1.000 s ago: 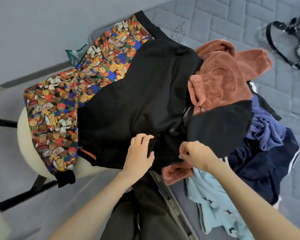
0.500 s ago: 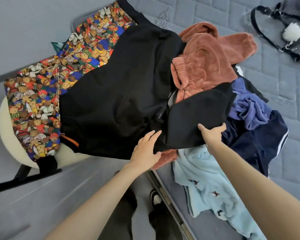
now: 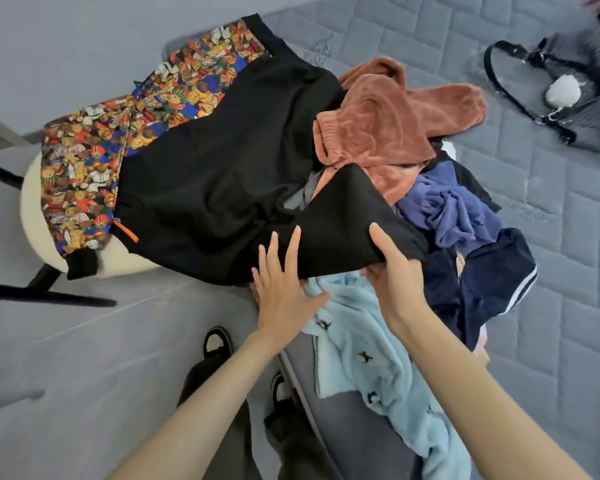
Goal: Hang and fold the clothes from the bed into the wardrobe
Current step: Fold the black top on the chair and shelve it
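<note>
A black garment [image 3: 222, 168] with bear-print sleeves [image 3: 84, 168] lies spread across the bed corner and a stool. My left hand [image 3: 281, 285] rests flat with straight fingers on its near hem. My right hand [image 3: 395, 271] grips a folded black flap [image 3: 347, 216] of the same garment, thumb on top and fingers underneath. Under and beside it lie a rust fleece top [image 3: 388, 126], a purple-blue garment [image 3: 454, 209], a navy piece with white stripes [image 3: 492, 278] and a light blue fleece with small penguin prints [image 3: 371, 358].
The grey quilted mattress [image 3: 534, 341] fills the right side. A dark bag with a strap and white pom-pom [image 3: 565, 91] lies at its far right. A cream stool [image 3: 35, 216] with black legs stands left. My shoes [image 3: 219, 341] are on the grey floor.
My right hand has moved from pinching the cloth's near edge to gripping the black flap, folding it toward the left. My left hand slid slightly right along the hem.
</note>
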Motion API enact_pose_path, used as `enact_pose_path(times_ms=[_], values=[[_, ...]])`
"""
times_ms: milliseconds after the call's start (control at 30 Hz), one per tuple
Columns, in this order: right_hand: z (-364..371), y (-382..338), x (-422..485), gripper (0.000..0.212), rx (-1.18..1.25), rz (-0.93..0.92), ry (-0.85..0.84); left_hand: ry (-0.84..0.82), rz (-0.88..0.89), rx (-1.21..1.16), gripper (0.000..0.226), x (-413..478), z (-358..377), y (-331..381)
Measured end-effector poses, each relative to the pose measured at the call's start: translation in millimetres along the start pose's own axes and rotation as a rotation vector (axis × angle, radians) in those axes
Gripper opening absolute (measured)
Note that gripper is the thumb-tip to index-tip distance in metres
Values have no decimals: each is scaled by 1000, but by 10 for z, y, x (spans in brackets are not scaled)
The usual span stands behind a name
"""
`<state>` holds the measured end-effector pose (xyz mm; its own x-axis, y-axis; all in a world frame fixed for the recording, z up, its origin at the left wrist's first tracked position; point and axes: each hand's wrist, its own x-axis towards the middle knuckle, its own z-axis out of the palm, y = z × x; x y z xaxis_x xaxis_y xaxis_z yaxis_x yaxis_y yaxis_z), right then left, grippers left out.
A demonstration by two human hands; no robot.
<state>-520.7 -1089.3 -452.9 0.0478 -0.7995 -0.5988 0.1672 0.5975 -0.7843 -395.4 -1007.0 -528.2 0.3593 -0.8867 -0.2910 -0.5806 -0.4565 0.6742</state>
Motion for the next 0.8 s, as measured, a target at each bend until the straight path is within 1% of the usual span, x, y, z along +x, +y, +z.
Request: enact_pose_path(times_ms=[33,67,133,167,200,267,300,367,433,500,533,567,600,633,700,767,800], values=[[-64,-10,-193,29,-10,-16,7,51,-11,-39,115,-81,25,110],[-124,-6,-378,32,-38,-34,30,102,-6,-75,109,-147,46,217],[-212,6,-737,43,-157,-110,105,175,46,-122,86,-247,76,363],[-241,6,-894,43,-214,-166,144,186,79,-141,75,-279,84,397],[-274,9,-1016,39,-247,-225,185,167,103,-171,70,-315,89,399],[-368,-9,-1183,30,-271,-315,267,43,119,-218,72,-399,89,344],[-425,-26,-1233,29,-289,-353,295,-36,122,-202,75,-461,91,292],[-522,-59,-1293,19,-371,-437,316,-159,139,-93,78,-608,86,172],[-566,-98,-1353,24,-513,-534,324,-198,138,-50,73,-749,51,55],[-562,-107,-1396,26,-656,-661,294,-205,97,-118,55,-875,-9,-22],[-529,-105,-1410,27,-690,-694,269,-216,75,-140,44,-936,-34,-39],[-484,-106,-1431,32,-699,-707,244,-230,61,-152,36,-990,-53,-34],[-428,-103,-1449,39,-698,-709,213,-244,54,-161,33,-1040,-78,-21],[-367,-99,-1466,41,-703,-707,170,-254,47,-179,33,-1076,-101,9],[-246,-78,-1519,31,-768,-724,67,-257,40,-248,43,-1159,-219,97],[-140,-67,-1565,27,-943,-778,-4,-196,76,-292,55,-1201,-371,175],[-88,-79,-1595,28,-1022,-800,-47,-154,97,-303,57,-1207,-448,212]])
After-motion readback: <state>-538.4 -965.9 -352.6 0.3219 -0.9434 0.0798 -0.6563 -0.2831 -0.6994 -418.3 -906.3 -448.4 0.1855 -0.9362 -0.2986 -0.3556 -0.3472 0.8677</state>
